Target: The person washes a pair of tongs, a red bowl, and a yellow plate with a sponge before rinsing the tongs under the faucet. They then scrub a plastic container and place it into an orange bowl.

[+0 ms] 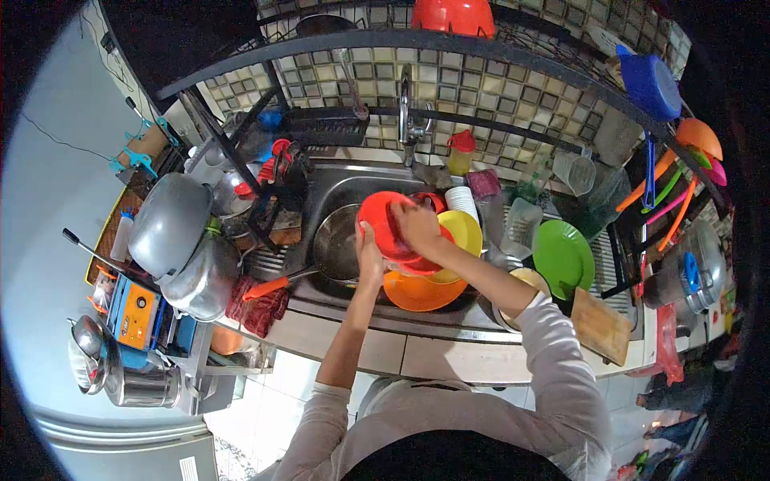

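Over the sink, my left hand (370, 255) is closed on the edge of a red plate (377, 210), with the thumb showing on its face. My right hand (417, 230) presses against the plate's face with bent fingers; whatever may be under them is hidden. Beneath my hands lie an orange plate (421, 295) and a yellow plate (468, 232), partly covered by more red dishware. A frying pan (335, 244) with an orange handle rests in the left part of the sink. White stacked cups (462, 204) stand just behind the yellow plate.
The faucet (407, 120) rises behind the sink. On the right are a green plate (564, 255), a wooden cutting board (601, 325) and a clear container (521, 227). Large metal pots (170, 224) stand at the left. A black rack bar (449, 44) crosses above.
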### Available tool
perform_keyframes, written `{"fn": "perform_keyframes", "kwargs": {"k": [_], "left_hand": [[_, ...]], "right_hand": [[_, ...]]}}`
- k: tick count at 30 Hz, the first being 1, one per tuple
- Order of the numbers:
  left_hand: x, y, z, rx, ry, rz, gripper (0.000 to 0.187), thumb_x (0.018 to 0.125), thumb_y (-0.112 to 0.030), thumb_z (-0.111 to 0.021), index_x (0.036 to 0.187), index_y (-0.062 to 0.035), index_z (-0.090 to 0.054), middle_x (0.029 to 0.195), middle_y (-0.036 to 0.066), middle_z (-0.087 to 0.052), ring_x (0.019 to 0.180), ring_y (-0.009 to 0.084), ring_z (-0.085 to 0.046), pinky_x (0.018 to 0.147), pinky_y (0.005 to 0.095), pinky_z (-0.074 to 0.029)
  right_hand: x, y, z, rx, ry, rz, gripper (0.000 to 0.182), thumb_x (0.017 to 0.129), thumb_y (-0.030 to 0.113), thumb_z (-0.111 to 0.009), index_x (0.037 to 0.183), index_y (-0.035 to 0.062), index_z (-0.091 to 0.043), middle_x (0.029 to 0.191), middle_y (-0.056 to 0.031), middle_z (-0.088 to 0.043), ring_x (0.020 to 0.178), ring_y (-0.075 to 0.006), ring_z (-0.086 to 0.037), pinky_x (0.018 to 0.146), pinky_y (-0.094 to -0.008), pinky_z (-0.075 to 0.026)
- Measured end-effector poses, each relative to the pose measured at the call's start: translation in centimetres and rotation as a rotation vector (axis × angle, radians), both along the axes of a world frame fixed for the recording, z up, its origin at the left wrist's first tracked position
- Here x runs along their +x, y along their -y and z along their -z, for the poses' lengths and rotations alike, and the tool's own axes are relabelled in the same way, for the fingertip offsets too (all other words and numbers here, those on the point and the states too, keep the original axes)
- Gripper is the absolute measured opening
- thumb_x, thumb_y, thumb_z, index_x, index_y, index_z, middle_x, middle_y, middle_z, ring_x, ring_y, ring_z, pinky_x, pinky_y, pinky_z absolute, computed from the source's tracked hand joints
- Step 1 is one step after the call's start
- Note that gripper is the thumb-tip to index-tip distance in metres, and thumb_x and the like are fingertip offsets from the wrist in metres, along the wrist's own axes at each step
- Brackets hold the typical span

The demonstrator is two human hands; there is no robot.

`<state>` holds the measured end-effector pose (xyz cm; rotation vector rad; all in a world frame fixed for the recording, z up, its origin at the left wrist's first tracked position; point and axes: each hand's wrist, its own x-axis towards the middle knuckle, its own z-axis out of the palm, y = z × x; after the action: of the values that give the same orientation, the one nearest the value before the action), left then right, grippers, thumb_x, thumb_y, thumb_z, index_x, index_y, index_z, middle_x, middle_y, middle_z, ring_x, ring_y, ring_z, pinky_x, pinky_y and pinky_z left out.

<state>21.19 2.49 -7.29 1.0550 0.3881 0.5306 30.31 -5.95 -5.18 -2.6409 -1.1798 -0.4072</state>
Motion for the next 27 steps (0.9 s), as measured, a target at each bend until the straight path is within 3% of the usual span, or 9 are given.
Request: {"fn": "perform_keyframes", "kwargs": {"k": [3, 7, 11, 13, 16, 19, 23, 25, 27], "left_hand": [[-0.7, 0.2, -1.4, -0.016, -0.003, 0.024, 0.063, 0.089, -0.049, -0.035, 0.130, -0.0009, -0.030, 0.130, 0.014, -0.036, 0.119, 0.0223, -0.036, 0.097, 0.0360, -0.031], [-0.7, 1.1, 0.8, -0.151, 0.092, 0.117, 0.065, 0.088, -0.050, -0.035, 0.130, -0.0008, -0.029, 0.129, 0.012, -0.036, 0.117, 0.0221, -0.038, 0.095, 0.0347, -0.034], [-2.5, 1.9, -5.0, -0.143, -0.145, -0.019, 0.059, 0.090, -0.046, -0.033, 0.132, -0.0043, -0.028, 0.130, 0.013, -0.035, 0.120, 0.0224, -0.034, 0.098, 0.0347, -0.029], [-1.2, -0.4, -1.5, 0.018, -0.069, -0.031, 0.056, 0.091, -0.044, -0.031, 0.132, -0.0057, -0.028, 0.131, 0.013, -0.034, 0.120, 0.0223, -0.034, 0.099, 0.0345, -0.029], [-1.3, 0.0, -0.6, 0.206, -0.002, 0.059, 0.056, 0.091, -0.044, -0.031, 0.132, -0.0053, -0.029, 0.131, 0.013, -0.033, 0.120, 0.0220, -0.034, 0.099, 0.0352, -0.029], [-1.2, 1.1, 0.3, -0.019, 0.076, 0.147, 0.056, 0.091, -0.045, -0.031, 0.131, -0.0050, -0.030, 0.130, 0.012, -0.035, 0.120, 0.0220, -0.034, 0.099, 0.0353, -0.029], [-2.7, 1.0, -4.6, -0.154, 0.028, 0.106, 0.056, 0.091, -0.046, -0.030, 0.130, -0.0055, -0.033, 0.127, 0.011, -0.040, 0.120, 0.0217, -0.034, 0.099, 0.0349, -0.029], [-2.4, -0.4, -4.5, -0.121, 0.033, 0.125, 0.056, 0.091, -0.047, -0.029, 0.130, -0.0058, -0.032, 0.127, 0.011, -0.040, 0.120, 0.0218, -0.034, 0.099, 0.0350, -0.029], [-1.5, -1.5, -2.3, 0.311, 0.072, 0.046, 0.060, 0.089, -0.051, -0.030, 0.131, -0.0084, -0.026, 0.126, 0.011, -0.040, 0.119, 0.0235, -0.036, 0.091, 0.0406, -0.040]], "right_hand": [[-4.2, 1.1, -3.5, -0.025, -0.309, -0.179, 0.023, 0.082, 0.023, -0.046, 0.100, 0.0087, -0.044, 0.084, -0.0149, -0.059, 0.076, -0.0357, -0.059, 0.058, -0.0450, -0.046], [-3.1, -1.3, -1.5, 0.586, -0.495, -0.180, 0.021, 0.088, 0.027, -0.038, 0.098, 0.0095, -0.042, 0.081, -0.0175, -0.057, 0.071, -0.0409, -0.055, 0.059, -0.0490, -0.044], [-0.2, -0.3, -1.7, 0.140, 0.032, 0.032, 0.019, 0.083, 0.022, -0.046, 0.097, 0.0087, -0.047, 0.078, -0.0147, -0.059, 0.066, -0.0384, -0.057, 0.057, -0.0484, -0.045], [-0.4, 0.2, 0.5, 0.074, 0.145, -0.041, 0.021, 0.079, 0.020, -0.049, 0.096, 0.0074, -0.049, 0.078, -0.0148, -0.059, 0.065, -0.0379, -0.057, 0.057, -0.0482, -0.045], [-3.8, 0.6, -2.1, 0.212, -0.538, -0.428, 0.024, 0.084, 0.025, -0.046, 0.098, 0.0062, -0.044, 0.079, -0.0187, -0.056, 0.067, -0.0397, -0.055, 0.059, -0.0488, -0.044], [-2.7, -0.3, -2.9, 0.534, -0.503, -0.371, 0.023, 0.087, 0.027, -0.043, 0.097, 0.0060, -0.041, 0.081, -0.0195, -0.056, 0.068, -0.0403, -0.055, 0.057, -0.0482, -0.043], [-0.3, 0.7, -3.8, 0.147, 0.096, -0.148, 0.029, 0.079, 0.020, -0.050, 0.105, 0.0083, -0.045, 0.084, -0.0146, -0.057, 0.069, -0.0362, -0.058, 0.053, -0.0434, -0.045], [-2.0, 1.1, -4.0, -0.012, 0.020, -0.072, 0.036, 0.074, 0.017, -0.052, 0.108, 0.0100, -0.045, 0.084, -0.0119, -0.058, 0.070, -0.0340, -0.059, 0.054, -0.0435, -0.045], [-4.6, 1.7, -5.5, -0.072, -0.372, -0.378, 0.020, 0.081, 0.018, -0.047, 0.099, 0.0088, -0.046, 0.076, -0.0157, -0.058, 0.068, -0.0356, -0.059, 0.057, -0.0447, -0.045]]}}
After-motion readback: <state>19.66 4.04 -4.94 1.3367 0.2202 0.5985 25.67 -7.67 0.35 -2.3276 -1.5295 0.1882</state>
